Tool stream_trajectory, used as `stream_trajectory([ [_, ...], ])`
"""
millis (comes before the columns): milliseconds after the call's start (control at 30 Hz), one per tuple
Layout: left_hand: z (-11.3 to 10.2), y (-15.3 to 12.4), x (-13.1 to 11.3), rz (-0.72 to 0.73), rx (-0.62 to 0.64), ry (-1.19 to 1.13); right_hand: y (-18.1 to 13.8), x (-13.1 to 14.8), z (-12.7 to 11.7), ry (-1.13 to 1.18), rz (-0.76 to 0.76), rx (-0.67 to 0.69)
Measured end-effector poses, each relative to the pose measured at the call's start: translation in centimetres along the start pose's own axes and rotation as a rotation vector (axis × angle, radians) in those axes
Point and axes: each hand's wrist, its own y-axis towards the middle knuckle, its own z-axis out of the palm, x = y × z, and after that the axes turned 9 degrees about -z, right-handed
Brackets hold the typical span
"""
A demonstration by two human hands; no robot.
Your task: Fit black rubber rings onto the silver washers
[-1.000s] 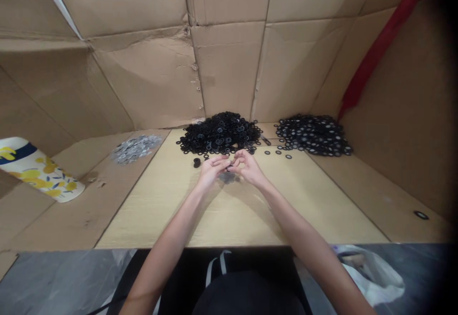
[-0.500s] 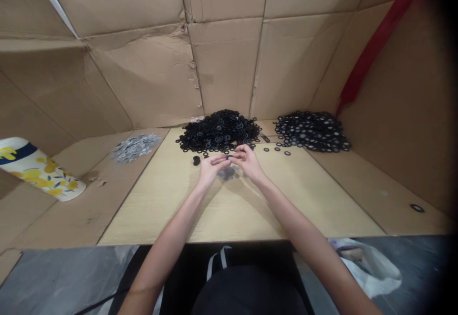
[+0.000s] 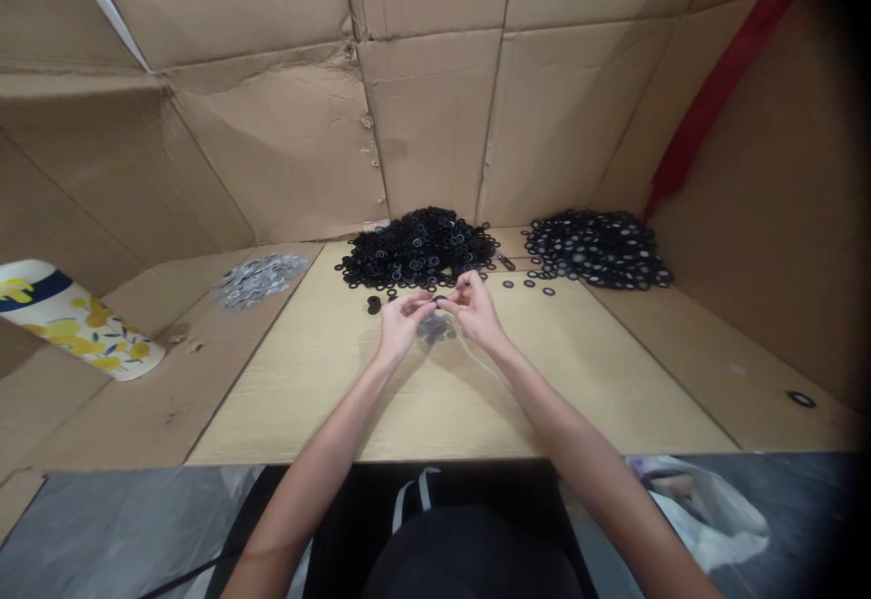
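Note:
My left hand (image 3: 401, 319) and my right hand (image 3: 474, 307) meet fingertip to fingertip above the wooden board (image 3: 449, 381), pinching a small black ring (image 3: 439, 301) between them. A little heap of grey discs (image 3: 434, 329) lies on the board just under the fingers. Right behind the hands sits a big pile of black rubber rings (image 3: 418, 254). A second pile of black rings with light centres (image 3: 595, 250) lies to the right. A short stack of black rings (image 3: 374, 305) stands left of my left hand.
Cardboard walls (image 3: 422, 118) close in the back and sides. A heap of silver washers (image 3: 259, 278) lies at left, beside a patterned cup (image 3: 68, 327) on its side. One ring (image 3: 801, 398) lies far right. A white plastic bag (image 3: 700, 513) sits below the board's edge.
The hands stay together at the same spot; the fingers have shifted slightly around the small ring. The view has moved a little.

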Motion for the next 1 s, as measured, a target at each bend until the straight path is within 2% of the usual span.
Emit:
stream_trajectory([
  [233, 0.4, -0.5, 0.1, 0.048, -0.058, 0.023, -0.4, 1.1, 0.3, -0.254, -0.064, -0.034],
  [333, 0.4, -0.5, 0.1, 0.054, -0.058, -0.044, -0.4, 1.3, 0.3, -0.232, -0.089, -0.014],
  [433, 0.1, -0.2, 0.1, 0.019, -0.006, -0.103, -0.3, 1.4, 0.1, -0.195, -0.109, 0.028],
  [533, -0.1, 0.0, -0.1, 0.005, 0.063, -0.084, -0.2, 1.6, -0.2, -0.212, -0.139, 0.081],
  [633, -0.3, 0.2, -0.2, -0.002, 0.08, -0.055, -0.2, 1.6, -0.3, -0.227, -0.171, 0.115],
  [867, 0.0, 0.3, 0.2, -0.11, 0.066, -0.189, -0.3, 1.1, 0.4, -0.008, -0.043, 0.06],
  [1000, 0.0, 0.1, 0.0, -0.126, 0.064, -0.162, -0.3, 1.0, 0.4, -0.019, -0.042, 0.069],
])
